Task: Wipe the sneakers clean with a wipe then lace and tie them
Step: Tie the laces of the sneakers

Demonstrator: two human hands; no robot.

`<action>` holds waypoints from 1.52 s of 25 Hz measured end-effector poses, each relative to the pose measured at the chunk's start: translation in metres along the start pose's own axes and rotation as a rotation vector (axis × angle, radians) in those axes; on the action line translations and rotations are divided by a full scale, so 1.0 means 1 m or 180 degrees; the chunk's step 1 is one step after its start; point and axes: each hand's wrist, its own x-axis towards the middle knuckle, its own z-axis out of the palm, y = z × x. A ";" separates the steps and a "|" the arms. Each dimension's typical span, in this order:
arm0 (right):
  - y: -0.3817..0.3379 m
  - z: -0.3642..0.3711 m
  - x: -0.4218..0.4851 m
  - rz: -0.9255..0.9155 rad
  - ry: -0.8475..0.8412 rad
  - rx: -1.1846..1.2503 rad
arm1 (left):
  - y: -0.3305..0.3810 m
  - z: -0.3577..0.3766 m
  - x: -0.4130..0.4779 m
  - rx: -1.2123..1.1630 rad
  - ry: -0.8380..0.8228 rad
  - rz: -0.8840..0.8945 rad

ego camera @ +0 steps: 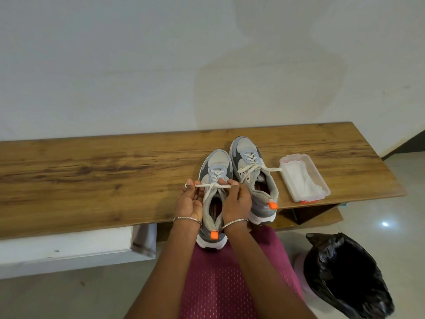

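Pink dotted fabric (220,284) over the lap is seen nearest the lens, with both forearms reaching forward from it to the wooden counter (92,180). To the left of the left hand (190,201) only bare wood grain is shown. That hand is closed in a pinch on one end of a white lace (212,185), held between thumb and fingertips. Just to the right of it, between the two hands, the near sneaker (215,162) is placed with its heel toward the body and overhanging the counter edge, so its long axis runs straight away from the person. The lace is drawn taut crosswise to that axis, with a crossing or first knot at its middle, over the tongue. The other end is pinched by the right hand (236,199), closed in the same way; both hands are equally near the knot, which lies just beyond the fingertips. The tying of this shoe is judged to be under way, and loops would next be formed on either side of that crossing. Right of the right hand, the second sneaker (248,155) is set parallel, touching the first, and appears already laced and tied. Further right, a clear box (327,192) holding a white wipe (301,180) is seen, and a black bag (345,277) stands on the floor below.
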 end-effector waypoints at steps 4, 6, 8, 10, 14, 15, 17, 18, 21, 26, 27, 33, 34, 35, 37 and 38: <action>0.002 0.000 0.001 0.0238 -0.0002 0.0257 | -0.001 0.002 -0.003 -0.0196 -0.0005 -0.0035; 0.006 0.002 0.004 0.0357 0.0016 0.0310 | -0.001 0.003 -0.004 -0.0189 0.0004 -0.0023; 0.006 0.003 0.005 0.0517 0.0053 0.0325 | -0.001 0.004 -0.005 -0.0221 0.0035 -0.0005; 0.007 0.004 0.006 0.0565 0.0085 0.0258 | -0.001 0.006 -0.006 -0.0291 0.0091 -0.0008; 0.006 0.004 0.007 0.0584 0.0189 -0.0073 | 0.001 0.009 -0.011 -0.0245 0.0127 -0.0003; 0.006 0.004 0.008 0.0579 0.0212 -0.0161 | 0.002 0.011 -0.012 -0.0107 0.0147 0.0016; 0.003 0.000 0.011 0.0592 0.0112 -0.0237 | 0.003 0.013 -0.017 0.0443 0.0167 0.0214; 0.001 -0.002 0.013 0.0617 -0.0043 -0.0200 | 0.005 0.011 -0.021 0.0868 0.0172 0.0443; -0.010 -0.013 0.012 0.0527 -0.0529 -0.0374 | 0.014 0.003 -0.049 0.2625 -0.0114 0.1252; -0.022 -0.051 -0.032 0.0195 -0.1043 -0.1413 | 0.025 -0.015 -0.097 0.4710 -0.0745 0.2664; -0.020 -0.058 -0.043 0.0192 -0.1080 -0.1607 | 0.023 -0.016 -0.106 0.4982 -0.0927 0.2818; -0.015 -0.102 -0.100 0.0196 -0.1456 -0.2357 | 0.004 -0.017 -0.147 0.6941 -0.1438 0.2102; -0.019 -0.107 -0.106 0.0112 -0.1580 -0.2462 | 0.002 -0.015 -0.151 0.7197 -0.1427 0.1979; -0.025 -0.112 -0.111 0.0019 -0.1674 -0.2548 | 0.000 -0.012 -0.156 0.7429 -0.1379 0.1879; -0.037 -0.118 -0.112 -0.0205 -0.1744 -0.2572 | -0.003 -0.006 -0.162 0.7735 -0.1248 0.1867; -0.043 -0.120 -0.109 -0.0337 -0.1697 -0.2518 | -0.005 -0.003 -0.164 0.7822 -0.1186 0.1916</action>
